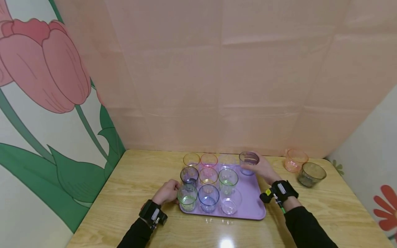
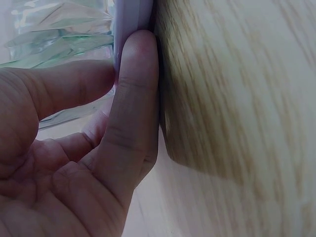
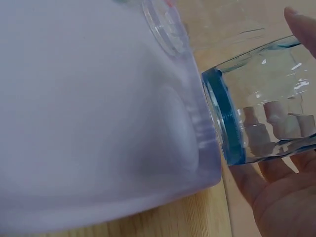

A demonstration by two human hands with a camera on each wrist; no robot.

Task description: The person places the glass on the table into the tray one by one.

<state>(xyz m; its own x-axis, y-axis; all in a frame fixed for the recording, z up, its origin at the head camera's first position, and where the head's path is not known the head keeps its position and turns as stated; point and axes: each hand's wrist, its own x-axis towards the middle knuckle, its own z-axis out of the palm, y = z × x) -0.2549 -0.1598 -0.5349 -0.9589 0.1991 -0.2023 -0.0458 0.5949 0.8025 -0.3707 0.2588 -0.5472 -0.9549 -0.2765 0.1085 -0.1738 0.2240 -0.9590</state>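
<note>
On the table lies a lilac tray bearing rows of tinted tumblers. My left hand pinches the tray's left rim between thumb and fingers, beside a green tumbler. At the far right corner of the tray, my right hand holds a bluish tumbler, thumb on one side and fingers on the other. Its base is at the tray's edge in the right wrist view; whether it touches is unclear. Nearby stand a clear tumbler, a blue tumbler and a light-green tumbler.
An orange tumbler and a smoky olive tumbler stand close together on the table at the right. Behind the wooden table hangs a pinkish-beige sheet. A wall with a painted tulip rises at the left.
</note>
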